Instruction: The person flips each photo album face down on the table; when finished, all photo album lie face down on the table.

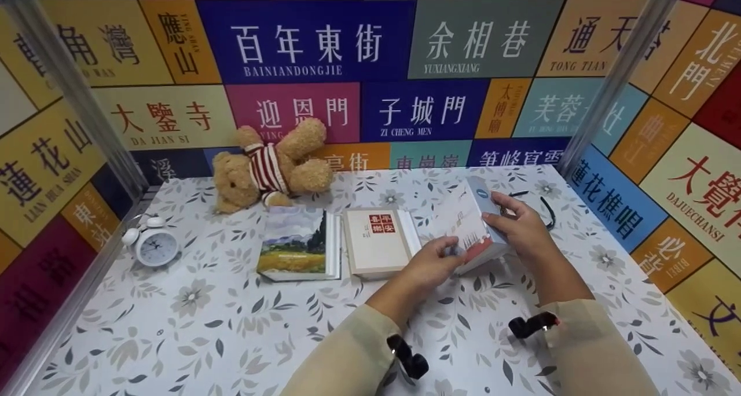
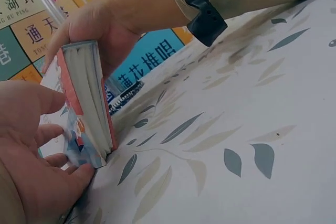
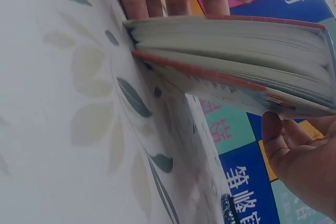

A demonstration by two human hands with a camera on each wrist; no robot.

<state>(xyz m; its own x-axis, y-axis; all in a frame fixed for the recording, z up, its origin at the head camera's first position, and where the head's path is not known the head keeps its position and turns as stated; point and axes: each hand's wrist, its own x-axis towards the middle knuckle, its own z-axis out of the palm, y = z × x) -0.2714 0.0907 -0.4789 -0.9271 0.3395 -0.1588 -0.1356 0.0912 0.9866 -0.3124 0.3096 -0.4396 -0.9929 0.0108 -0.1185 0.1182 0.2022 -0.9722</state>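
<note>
White thick book with a light-blue spine and red artwork along its lower cover point(image 1: 463, 225): held tilted at the right side of the desk point(image 1: 243, 332), which carries a white cloth printed with grey leaves and flowers. Page edges are visible from both wrists, the leaves slightly parted. Whether its lower edge bears on the cloth cannot be determined.

Left hand point(image 1: 431, 263): grip pinching the lower left part of the book, fingers bent against the cover, thumb by the bottom corner.

Right hand point(image 1: 524, 228): grip closed about the upper part, at the spine side, fingers and thumb in contact.

Adjacent items: a cream book with a red square stamp point(image 1: 376, 251) lies flat to the left of the held volume; just beside it, a book with a painted landscape cover point(image 1: 295, 245) also lies flat. Black-framed glasses point(image 1: 549, 211) sit behind the right hand, partly hidden.

Further left: a tan plush bear in a red-and-white striped shirt point(image 1: 269, 173), lying on its side behind the landscape volume, and a white round twin-bell alarm clock point(image 1: 155, 246), upright.
</note>
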